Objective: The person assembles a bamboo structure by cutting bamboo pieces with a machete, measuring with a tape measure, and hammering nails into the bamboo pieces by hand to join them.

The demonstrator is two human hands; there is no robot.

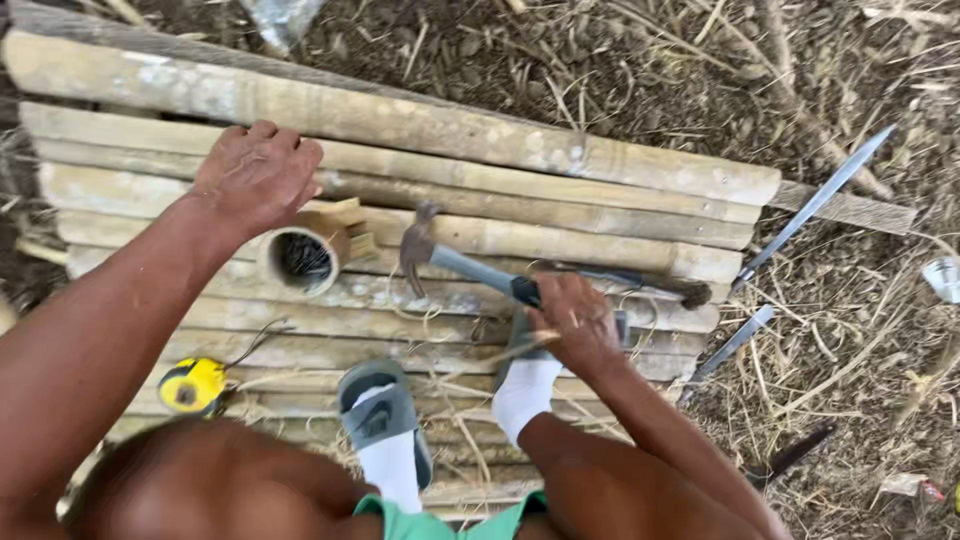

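Right hand (578, 322) grips the claw hammer (455, 262) beside the bamboo cup (300, 260); left hand (255, 175), fingers seemingly curled empty, rests above the cup.

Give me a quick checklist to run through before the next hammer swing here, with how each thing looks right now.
1. Grip on the hammer: the right hand is closed around its handle. Ok.
2. Left hand away from the hammer head: it rests on the bamboo slats, apart from the head. Ok.
3. Nails within reach: the bamboo cup beside the left hand holds dark nails. Ok.
4. A nail set and standing under the hammer: none can be made out. Cannot tell.
5. Feet away from the strike spot: the socked feet in sandals stand on the slats close below the hammer. Not ok.
6. Long blade out of the way: it lies off to the right. Ok.
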